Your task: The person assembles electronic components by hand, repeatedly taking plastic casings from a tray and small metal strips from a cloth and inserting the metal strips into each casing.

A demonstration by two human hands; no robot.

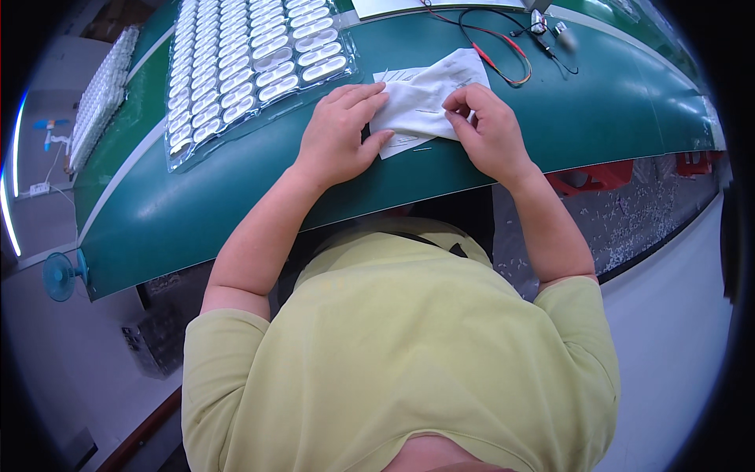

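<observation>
Far left of frame: small blue fan (60, 275) below the worktop (236, 189) edge. Upper left: clear tray of white oval parts (252, 55) lying on the green worktop. Centre: left hand (340, 134) flat, fingers together, pressing down the left edge of a white cloth (429, 94). The cloth lies at upper centre over a sheet of paper. Right hand (487, 130), grip pinched on the cloth's right edge. Upper right: red and black wires (503, 43) lying well apart from both hands.

Both bare forearms are reaching forward, left hand (340, 134) lying flat with fingers extended, right hand (489, 130) curling its fingertips in a pinch.
</observation>
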